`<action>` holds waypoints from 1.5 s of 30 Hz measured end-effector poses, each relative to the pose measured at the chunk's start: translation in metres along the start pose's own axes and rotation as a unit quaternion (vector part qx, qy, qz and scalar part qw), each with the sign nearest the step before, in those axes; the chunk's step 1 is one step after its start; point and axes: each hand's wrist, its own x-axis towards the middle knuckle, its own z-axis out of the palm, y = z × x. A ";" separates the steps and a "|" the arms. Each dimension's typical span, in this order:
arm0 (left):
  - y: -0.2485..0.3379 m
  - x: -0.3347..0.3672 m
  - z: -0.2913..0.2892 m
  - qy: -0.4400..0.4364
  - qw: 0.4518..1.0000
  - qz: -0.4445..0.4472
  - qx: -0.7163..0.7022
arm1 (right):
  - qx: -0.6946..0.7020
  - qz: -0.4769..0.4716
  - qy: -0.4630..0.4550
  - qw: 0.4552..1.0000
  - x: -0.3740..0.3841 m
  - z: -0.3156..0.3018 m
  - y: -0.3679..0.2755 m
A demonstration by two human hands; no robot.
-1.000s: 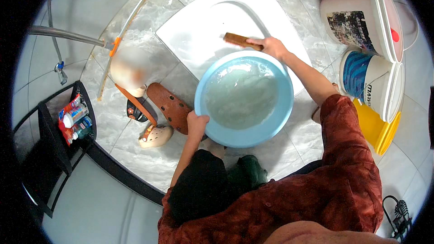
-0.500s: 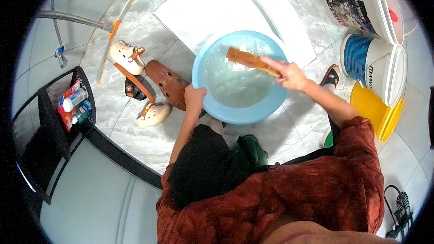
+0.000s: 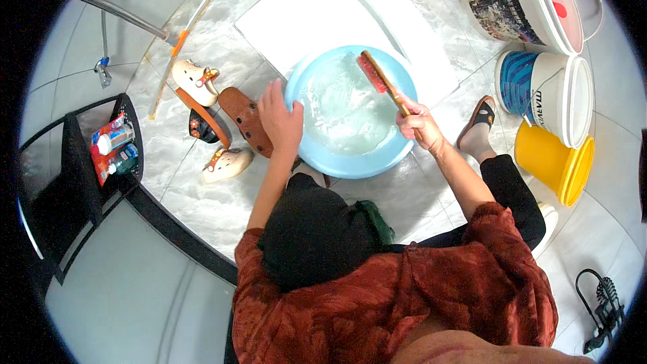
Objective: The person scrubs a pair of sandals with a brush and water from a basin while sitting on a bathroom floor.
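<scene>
A light blue basin [image 3: 354,169] of cloudy water stands on the tiled floor in front of me. My right hand [image 3: 420,126] grips the handle of a wooden scrubbing brush [image 3: 379,75], whose reddish bristles face left above the water. Fingers apart and holding nothing, my left hand [image 3: 280,118] is at the basin's left rim; I cannot tell whether it touches it. Partly behind that hand lies a brown clog [image 3: 242,116]. Farther left are two cream clogs, an upper one [image 3: 195,83] and a lower one [image 3: 228,164], with a dark slipper [image 3: 202,126] between them.
Behind the basin is a white low fixture [image 3: 283,23]. A white bucket [image 3: 526,10], a blue-patterned bucket [image 3: 549,104] and a yellow bucket [image 3: 539,155] line the right side. A squeegee [image 3: 180,43] and a black rack [image 3: 81,162] with bottles are at left.
My left hand has come off the basin's rim and its fingers have spread. In my right hand the brush has turned from nearly level to steeper, its bristles now showing.
</scene>
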 end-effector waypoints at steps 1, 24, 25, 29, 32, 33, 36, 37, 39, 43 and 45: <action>0.005 0.011 0.004 0.001 1.000 0.001 -0.007 | 0.082 0.019 0.004 0.996 -0.005 -0.002 -0.008; 0.055 0.121 0.030 -0.036 0.947 -0.039 -0.318 | 0.276 0.006 -0.008 0.961 -0.008 -0.002 -0.032; 0.045 0.115 0.025 -0.038 0.948 -0.036 -0.313 | 0.281 0.005 -0.010 0.960 -0.007 -0.001 -0.029; 0.010 0.063 0.016 -0.088 0.983 -0.078 -0.137 | -0.280 -0.076 0.074 0.954 0.001 -0.010 0.014; -0.022 0.014 0.009 -0.145 0.965 -0.164 -0.147 | -0.502 -0.021 0.162 0.849 0.007 0.011 0.034; -0.029 0.004 0.010 -0.191 0.945 -0.196 -0.178 | -0.564 -0.017 0.133 0.815 0.010 0.011 0.048; -0.060 -0.025 0.032 -0.303 0.839 -0.328 -0.312 | -0.657 -0.049 0.057 0.751 0.007 0.006 0.063; -0.064 -0.028 0.030 -0.311 0.841 -0.321 -0.304 | -0.620 -0.058 0.042 0.782 0.004 0.012 0.052; -0.062 -0.024 0.030 -0.312 0.795 -0.378 -0.358 | -0.483 -0.131 0.076 0.862 -0.003 0.006 0.038; -0.038 -0.007 0.011 -0.367 0.754 -0.400 -0.370 | -0.317 -0.160 0.231 0.906 -0.019 -0.034 0.008; -0.049 -0.008 0.017 -0.352 0.758 -0.386 -0.392 | -0.302 -0.154 0.315 0.887 -0.022 -0.066 0.012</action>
